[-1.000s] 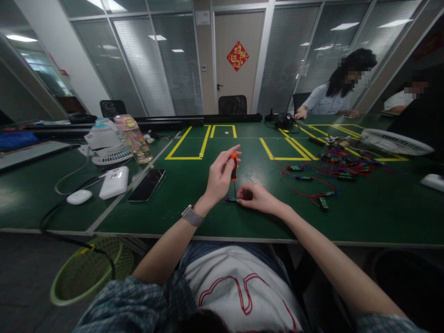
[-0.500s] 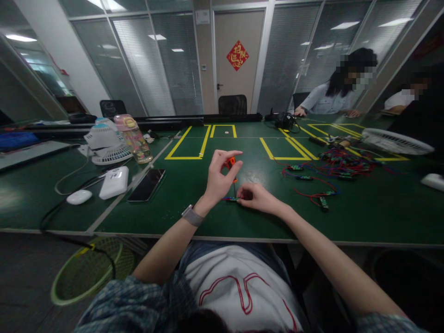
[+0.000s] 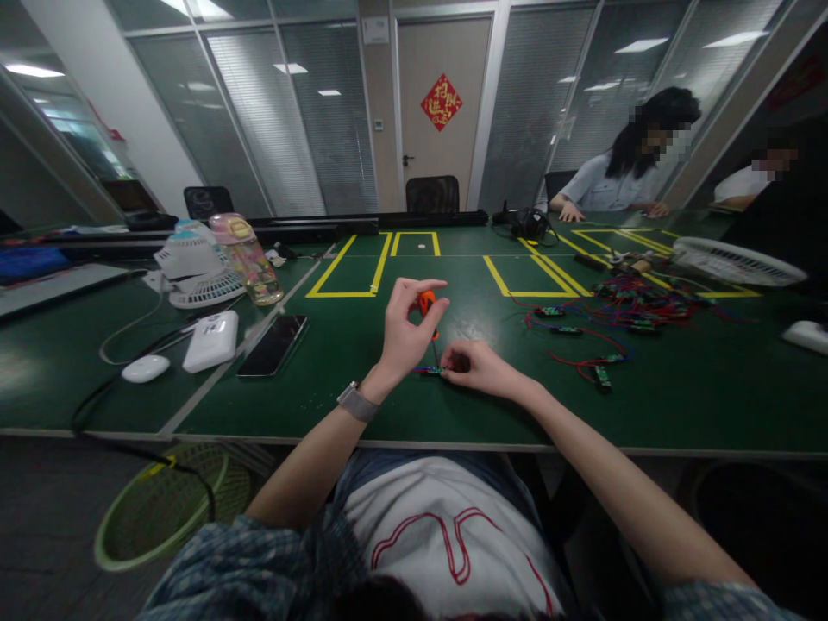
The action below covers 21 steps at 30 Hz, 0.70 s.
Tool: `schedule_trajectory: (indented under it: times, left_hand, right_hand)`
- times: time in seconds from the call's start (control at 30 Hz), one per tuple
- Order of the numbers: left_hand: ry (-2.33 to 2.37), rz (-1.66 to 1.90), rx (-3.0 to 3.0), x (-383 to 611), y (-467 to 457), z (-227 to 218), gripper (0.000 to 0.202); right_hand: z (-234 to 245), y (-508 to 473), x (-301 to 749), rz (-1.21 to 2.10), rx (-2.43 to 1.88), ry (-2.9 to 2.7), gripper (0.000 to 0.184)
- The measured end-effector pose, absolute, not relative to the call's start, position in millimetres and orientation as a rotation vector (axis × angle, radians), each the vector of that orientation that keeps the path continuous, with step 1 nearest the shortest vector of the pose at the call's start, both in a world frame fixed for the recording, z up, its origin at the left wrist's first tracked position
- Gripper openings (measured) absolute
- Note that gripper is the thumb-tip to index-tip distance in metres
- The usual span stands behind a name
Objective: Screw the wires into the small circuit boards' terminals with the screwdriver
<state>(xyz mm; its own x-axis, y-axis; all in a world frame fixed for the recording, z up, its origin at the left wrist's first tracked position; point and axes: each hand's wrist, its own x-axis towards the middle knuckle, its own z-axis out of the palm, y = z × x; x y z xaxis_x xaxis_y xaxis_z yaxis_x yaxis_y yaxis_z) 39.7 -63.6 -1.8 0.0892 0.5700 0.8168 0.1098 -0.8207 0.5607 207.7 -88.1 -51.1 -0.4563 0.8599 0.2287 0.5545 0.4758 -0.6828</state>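
Observation:
My left hand (image 3: 406, 332) is curled round the orange handle of a screwdriver (image 3: 428, 302), its index finger and thumb reaching out past the handle. The thin shaft runs down to a small green circuit board (image 3: 431, 372) lying on the table. Red and blue wires leave the board's left end. At the opposite end, the fingertips of my right hand (image 3: 484, 368) are closed on the board's edge. The exact spot where the screwdriver tip meets the board is too small to make out.
To the right lie several wired circuit boards (image 3: 603, 378) and a tangled wire pile (image 3: 647, 302). A phone (image 3: 272, 345), a white power bank (image 3: 211, 341), a bottle (image 3: 249, 259) and a white fan (image 3: 194, 267) are on the left. A co-worker (image 3: 614, 177) sits across the table.
The orange screwdriver handle has turned slightly within my left hand. My right hand and the board keep their place. Across the table, the co-worker's hand has spread its fingers.

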Motion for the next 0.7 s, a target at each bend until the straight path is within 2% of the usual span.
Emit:
schedule_trajectory:
  times: [0.1, 0.27, 0.37, 0.53, 0.7]
  left_hand:
    - [0.692, 1.799, 2.015, 38.3, -64.8, -0.5, 0.015]
    - [0.671, 1.733, 2.037, 35.8, -63.7, 0.1, 0.031]
    - [0.678, 1.735, 2.032, 35.9, -63.3, 0.3, 0.031]
    - [0.629, 1.753, 2.049, 37.7, -64.8, 1.3, 0.026]
    - [0.634, 1.824, 2.025, 38.3, -65.8, 1.7, 0.010]
  right_hand:
    - [-51.2, -88.0, 207.9, 0.717, -1.171, -2.165, 0.004]
    - [-52.4, -87.2, 208.3, 0.713, -1.168, -2.163, 0.005]
    - [-53.2, -86.7, 208.4, 0.701, -1.166, -2.166, 0.005]
    - [-52.8, -86.6, 207.8, 0.689, -1.177, -2.176, 0.004]
    - [-53.1, -86.7, 207.9, 0.686, -1.178, -2.175, 0.004]
